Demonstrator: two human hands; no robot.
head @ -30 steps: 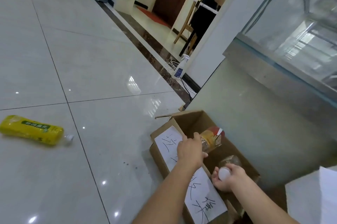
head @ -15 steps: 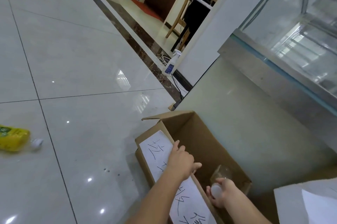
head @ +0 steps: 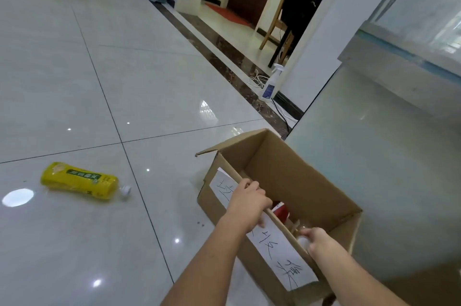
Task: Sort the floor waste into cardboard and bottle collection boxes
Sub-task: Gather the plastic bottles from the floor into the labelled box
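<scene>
One yellow bottle (head: 79, 180) is seen lying on its side on the tiled floor (head: 149, 86), well to the left of the cardboard box (head: 311, 181), its white cap pointing toward the box. Half a second ago only its cap end was seen at the left edge; now it is shown whole, the view having swung left. The box is stood open against a pale wall, with a white handwritten label (head: 277, 246) fixed to its near side. The near rim of the box is gripped by the left hand (head: 248, 202), fingers curled over the edge, where before it was laid on the label. Inside the box, a red-labelled item (head: 280, 209) is partly shown, which was hidden half a second ago. A clear bottle's white cap (head: 302, 241) is held by the right hand (head: 318, 239) just inside the box, as before. Beyond the box, a spray bottle (head: 270, 85) is stood by a doorway.
</scene>
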